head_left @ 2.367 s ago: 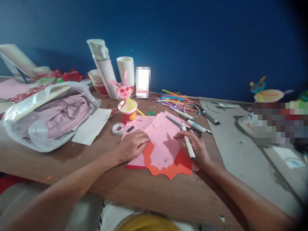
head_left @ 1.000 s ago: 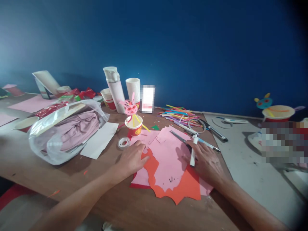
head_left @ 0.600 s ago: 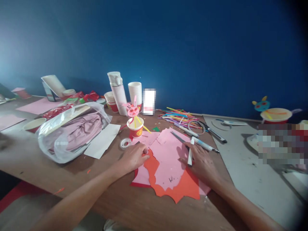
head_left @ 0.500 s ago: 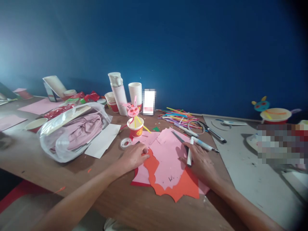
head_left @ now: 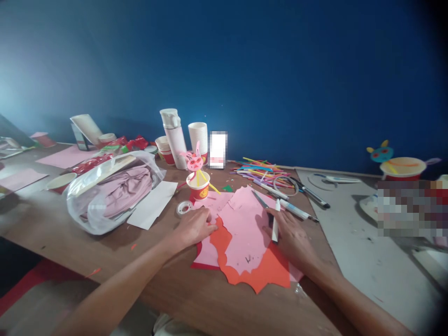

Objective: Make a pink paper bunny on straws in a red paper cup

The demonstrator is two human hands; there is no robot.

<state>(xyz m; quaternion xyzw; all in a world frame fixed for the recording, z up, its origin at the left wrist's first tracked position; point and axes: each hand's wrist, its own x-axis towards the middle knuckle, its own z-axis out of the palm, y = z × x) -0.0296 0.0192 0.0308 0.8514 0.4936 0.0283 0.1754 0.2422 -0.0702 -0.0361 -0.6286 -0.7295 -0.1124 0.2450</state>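
My left hand (head_left: 196, 226) rests at the left edge of the stacked paper, its fingers curled under and the thumb pointing right. Whatever those fingers may hold is hidden. Beneath lie a pink sheet (head_left: 245, 233) with small pen marks and a scallop-edged orange sheet (head_left: 241, 276). My right hand (head_left: 294, 233) lies flat with fingers extended at the stack's right side, over the handle end of scissors (head_left: 259, 199) and against a white marker (head_left: 275, 228). Just beyond my left hand are a tape roll (head_left: 184, 207) and a paper cup (head_left: 198, 187) bearing a pink animal face.
Colourful pipe cleaners (head_left: 259, 169), pens (head_left: 297, 208) and a utility knife (head_left: 315, 193) lie behind my right hand. A plastic bag (head_left: 82, 214) stands left, with a white card (head_left: 153, 205) beside it. A bottle (head_left: 175, 140) and stacked cups (head_left: 198, 135) stand by the wall.
The whole view has shifted slightly, so the things at the left sit a little further right. Both hands stay at the same places on the paper.
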